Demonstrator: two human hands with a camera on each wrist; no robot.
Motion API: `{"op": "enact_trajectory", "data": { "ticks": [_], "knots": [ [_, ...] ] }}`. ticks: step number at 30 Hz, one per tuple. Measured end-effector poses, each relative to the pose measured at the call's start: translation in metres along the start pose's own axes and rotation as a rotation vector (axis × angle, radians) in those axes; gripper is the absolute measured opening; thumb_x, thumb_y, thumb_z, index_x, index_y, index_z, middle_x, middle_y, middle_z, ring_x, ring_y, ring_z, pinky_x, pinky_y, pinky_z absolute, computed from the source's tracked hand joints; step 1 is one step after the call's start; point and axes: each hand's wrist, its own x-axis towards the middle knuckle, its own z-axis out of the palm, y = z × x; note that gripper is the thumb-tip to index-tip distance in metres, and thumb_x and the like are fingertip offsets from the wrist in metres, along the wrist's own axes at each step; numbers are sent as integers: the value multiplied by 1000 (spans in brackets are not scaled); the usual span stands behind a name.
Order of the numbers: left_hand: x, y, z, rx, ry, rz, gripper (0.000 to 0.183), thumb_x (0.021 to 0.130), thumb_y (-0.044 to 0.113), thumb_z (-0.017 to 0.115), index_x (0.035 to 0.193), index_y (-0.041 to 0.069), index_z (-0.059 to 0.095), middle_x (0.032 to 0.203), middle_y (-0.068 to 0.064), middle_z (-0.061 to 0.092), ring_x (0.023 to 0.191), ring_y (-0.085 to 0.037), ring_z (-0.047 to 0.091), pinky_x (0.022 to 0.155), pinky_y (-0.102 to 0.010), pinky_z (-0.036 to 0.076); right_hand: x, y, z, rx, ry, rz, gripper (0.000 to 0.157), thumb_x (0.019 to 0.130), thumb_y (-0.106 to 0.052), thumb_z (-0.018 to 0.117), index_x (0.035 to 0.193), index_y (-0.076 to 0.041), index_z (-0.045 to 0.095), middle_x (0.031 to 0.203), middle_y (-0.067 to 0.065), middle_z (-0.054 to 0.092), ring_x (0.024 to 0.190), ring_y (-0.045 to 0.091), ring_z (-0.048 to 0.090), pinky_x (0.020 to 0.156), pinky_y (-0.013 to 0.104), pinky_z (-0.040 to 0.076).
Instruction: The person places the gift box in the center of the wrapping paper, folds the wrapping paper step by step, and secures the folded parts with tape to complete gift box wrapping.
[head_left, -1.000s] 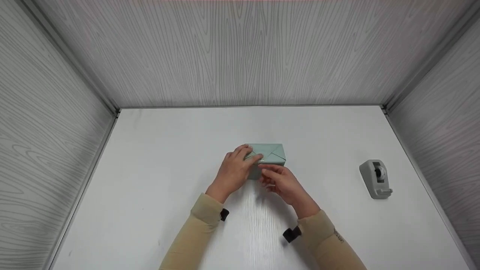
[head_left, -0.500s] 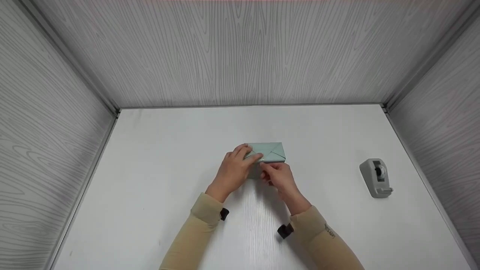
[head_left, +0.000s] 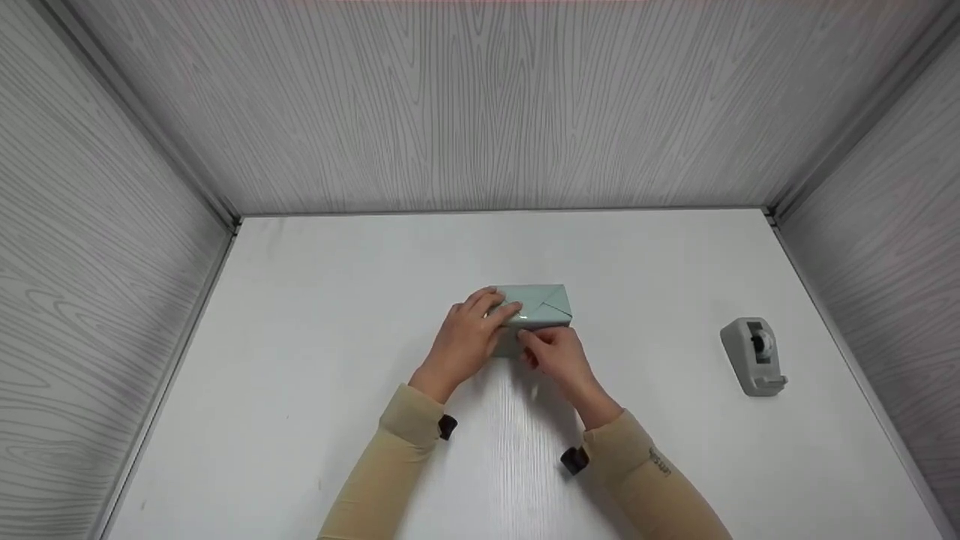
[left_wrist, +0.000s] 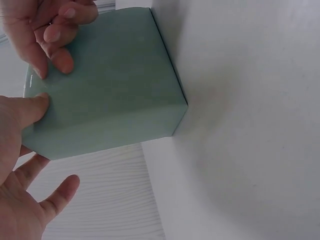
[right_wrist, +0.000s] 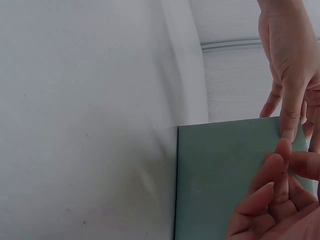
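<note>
A box wrapped in pale green paper (head_left: pixel 551 296) sits mid-table, folded flaps and crossing creases on its top. My left hand (head_left: pixel 463 341) grips its left part, fingers over the top; in the left wrist view the thumb (left_wrist: pixel 35 110) presses the near face close to the upper edge. My right hand (head_left: pixel 562 360) touches that same face just below the edge with its fingertips, the other fingers loosely curled, as the right wrist view shows (right_wrist: pixel 270 200). A shiny patch, like clear tape, glints at the edge beside the left thumb.
A grey tape dispenser (head_left: pixel 750 356) with a roll in it stands on the right of the white table (head_left: pixel 337 285). Grey wood-grain panels (head_left: pixel 480 105) enclose the table at the back and on both sides.
The right hand has moved in a little to the left and its fingertips have come onto the box's near face, then slid slightly down. The left hand and box have hardly moved.
</note>
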Motion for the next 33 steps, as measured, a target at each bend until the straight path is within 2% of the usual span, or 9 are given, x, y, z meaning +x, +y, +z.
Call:
{"op": "enact_trajectory", "data": {
  "ticks": [5, 8, 13, 19, 22, 24, 28, 33],
  "knots": [
    [-2, 0, 0, -32, -11, -42, 39, 96, 22, 66, 134, 15, 57, 135, -6, 54, 135, -21, 42, 90, -47, 48, -3, 4, -9, -39, -52, 11, 25, 94, -16, 64, 87, 6, 72, 73, 8, 65, 65, 18, 59, 62, 34, 50],
    [-5, 1, -1, -64, -10, -69, 40, 97, 24, 65, 133, 12, 56, 139, -7, 52, 136, -21, 41, 92, -47, 47, -6, 7, -18, -59, -54, 37, 23, 94, -17, 65, 95, 5, 73, 78, 9, 66, 68, 19, 61, 63, 33, 51],
    [-6, 3, -2, -137, -6, -91, 40, 96, 24, 66, 132, 9, 56, 141, -9, 50, 137, -22, 40, 94, -46, 46, -10, 13, -34, -94, -15, 73, 20, 93, -17, 66, 98, 2, 72, 81, 10, 67, 71, 20, 62, 61, 28, 48],
    [-6, 2, -5, -309, -9, -141, 33, 99, 17, 60, 130, 6, 57, 144, -6, 47, 139, -19, 37, 99, -42, 44, -9, 18, -52, -136, 76, 70, 16, 92, -18, 67, 94, -2, 61, 87, 11, 63, 79, 29, 64, 62, 27, 50],
    [-6, 2, -8, -365, 5, -164, 33, 99, 15, 60, 130, 5, 57, 146, -7, 44, 140, -20, 36, 104, -41, 40, -5, 20, -58, -161, 112, 34, 23, 90, -16, 69, 103, 0, 58, 94, 12, 60, 86, 29, 63, 68, 30, 51],
    [-7, 3, -9, -395, 18, -200, 36, 98, 15, 62, 132, 5, 56, 148, -8, 41, 139, -22, 38, 107, -40, 38, -3, 22, -60, -180, 107, 5, 32, 89, -15, 70, 115, 0, 57, 102, 13, 61, 93, 28, 62, 75, 34, 51],
    [-12, 5, -9, -454, 34, -323, 48, 97, 18, 63, 140, 2, 47, 147, -13, 40, 135, -27, 42, 108, -40, 36, 2, 26, -61, -182, 37, -35, 54, 90, -12, 69, 140, -4, 49, 121, 17, 60, 111, 32, 60, 91, 44, 48],
    [-20, 5, -1, -504, -22, -461, 58, 98, 22, 62, 146, 1, 37, 145, -17, 43, 130, -29, 48, 105, -42, 40, 6, 29, -59, -166, -33, -50, 64, 92, -12, 67, 149, -7, 39, 134, 18, 53, 120, 34, 56, 96, 46, 47]
  ]
}}
